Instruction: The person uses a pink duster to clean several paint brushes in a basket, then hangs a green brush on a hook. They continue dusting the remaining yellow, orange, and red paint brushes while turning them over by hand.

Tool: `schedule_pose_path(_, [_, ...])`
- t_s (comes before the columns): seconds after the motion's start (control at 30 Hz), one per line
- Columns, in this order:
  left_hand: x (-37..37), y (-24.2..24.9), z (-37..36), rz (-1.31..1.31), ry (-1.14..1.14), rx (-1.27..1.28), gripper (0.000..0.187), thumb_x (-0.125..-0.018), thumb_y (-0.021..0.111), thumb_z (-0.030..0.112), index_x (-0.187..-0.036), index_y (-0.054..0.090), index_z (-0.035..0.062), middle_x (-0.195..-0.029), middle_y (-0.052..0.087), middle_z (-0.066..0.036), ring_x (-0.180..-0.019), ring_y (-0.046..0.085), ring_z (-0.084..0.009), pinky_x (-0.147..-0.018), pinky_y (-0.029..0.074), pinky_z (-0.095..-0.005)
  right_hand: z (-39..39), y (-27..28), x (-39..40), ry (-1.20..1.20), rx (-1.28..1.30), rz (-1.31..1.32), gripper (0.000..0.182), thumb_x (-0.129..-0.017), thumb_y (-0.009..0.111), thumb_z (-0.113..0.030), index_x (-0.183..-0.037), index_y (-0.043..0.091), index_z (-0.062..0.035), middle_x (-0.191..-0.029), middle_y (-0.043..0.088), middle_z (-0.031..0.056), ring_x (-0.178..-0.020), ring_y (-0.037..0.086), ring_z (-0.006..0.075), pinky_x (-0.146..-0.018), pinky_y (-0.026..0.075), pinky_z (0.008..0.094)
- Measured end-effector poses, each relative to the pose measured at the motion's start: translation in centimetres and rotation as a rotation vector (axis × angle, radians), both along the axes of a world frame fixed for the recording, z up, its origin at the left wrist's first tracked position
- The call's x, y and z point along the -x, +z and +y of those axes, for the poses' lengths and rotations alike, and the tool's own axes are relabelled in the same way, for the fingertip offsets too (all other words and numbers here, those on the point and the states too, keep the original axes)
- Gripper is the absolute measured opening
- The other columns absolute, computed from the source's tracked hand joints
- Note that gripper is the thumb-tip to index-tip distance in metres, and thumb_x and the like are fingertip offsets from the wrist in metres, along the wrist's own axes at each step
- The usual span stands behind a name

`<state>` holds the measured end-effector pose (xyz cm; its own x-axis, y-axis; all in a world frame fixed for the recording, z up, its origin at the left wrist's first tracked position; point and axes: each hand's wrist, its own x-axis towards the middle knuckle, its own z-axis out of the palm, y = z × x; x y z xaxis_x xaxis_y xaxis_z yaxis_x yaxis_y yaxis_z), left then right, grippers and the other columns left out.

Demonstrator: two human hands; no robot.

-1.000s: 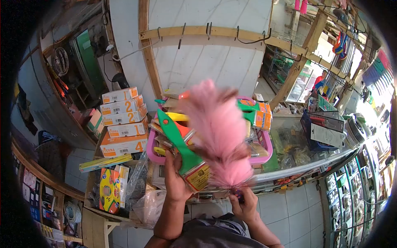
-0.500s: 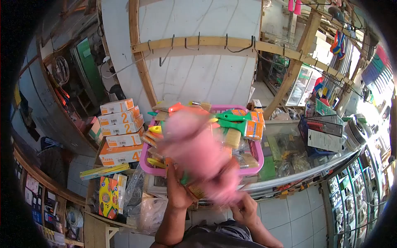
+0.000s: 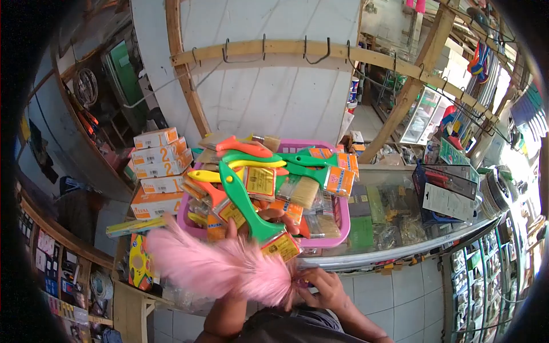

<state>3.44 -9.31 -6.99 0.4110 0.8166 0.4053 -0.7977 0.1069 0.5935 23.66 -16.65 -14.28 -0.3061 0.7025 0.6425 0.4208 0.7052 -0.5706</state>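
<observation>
My right hand (image 3: pixel 321 288) is closed around the handle end of a pink feather duster (image 3: pixel 223 266). The duster's fluffy head points left and covers much of my left forearm. My left hand (image 3: pixel 278 219) grips a green-handled paintbrush (image 3: pixel 243 200) with a yellow label on its lower end; the duster and brush hide most of that palm. Behind and around this brush, other paintbrushes with orange, yellow and green handles lie heaped in a pink basket (image 3: pixel 338 228). A paintbrush in orange packaging (image 3: pixel 338 182) lies at the heap's right side.
Stacked orange-and-white boxes (image 3: pixel 157 186) stand left of the basket. A glass counter (image 3: pixel 394 228) with packets inside stretches right, bearing a dark blue crate (image 3: pixel 443 194). Metal hooks hang from a wooden rail (image 3: pixel 246 50) at the back. Shelving (image 3: pixel 483 274) stands at right.
The duster, blurred over the basket before, has swung down and left, uncovering the paintbrushes. My left hand has lifted the green paintbrush into clearer view. The camera view has shifted slightly.
</observation>
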Motion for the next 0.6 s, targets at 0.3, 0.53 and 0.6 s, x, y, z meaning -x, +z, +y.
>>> schedule_pose_path(0.3, [-2.4,-0.7,1.2,-0.038,-0.067,0.004,0.073,-0.101,0.025,0.061,-0.139,0.047,0.0019,-0.132,0.059,-0.017,-0.118,0.061,-0.0307,-0.099,0.051,-0.0497,0.5,-0.8,-1.7,0.038,0.043,0.105,0.031,-0.077,0.076,-0.003,-0.103,0.059,0.0007,-0.086,0.063,0.0119,-0.068,0.065,0.0242,-0.057,0.053,0.0315])
schedule_pose_path(0.53, [-2.7,-0.7,0.9,0.063,0.084,0.178,0.063,-0.100,0.041,0.052,-0.133,0.048,-0.0008,-0.118,0.061,-0.015,-0.106,0.063,-0.0234,-0.088,0.055,-0.0359,0.1,-0.7,-2.6,-0.054,0.022,0.120,0.037,-0.073,0.078,-0.003,-0.106,0.060,-0.0003,-0.092,0.065,0.0127,-0.070,0.066,0.0242,-0.059,0.054,0.0324])
schedule_pose_path(0.6, [-2.9,-1.4,1.7,0.110,0.027,0.025,0.063,-0.100,0.045,0.049,-0.135,0.046,-0.0026,-0.123,0.058,-0.017,-0.112,0.061,-0.0253,-0.093,0.053,-0.0375,0.6,-0.4,-2.8,-0.015,0.019,0.115,0.031,-0.076,0.076,-0.002,-0.103,0.061,-0.0017,-0.090,0.065,0.0124,-0.069,0.065,0.0238,-0.058,0.051,0.0324])
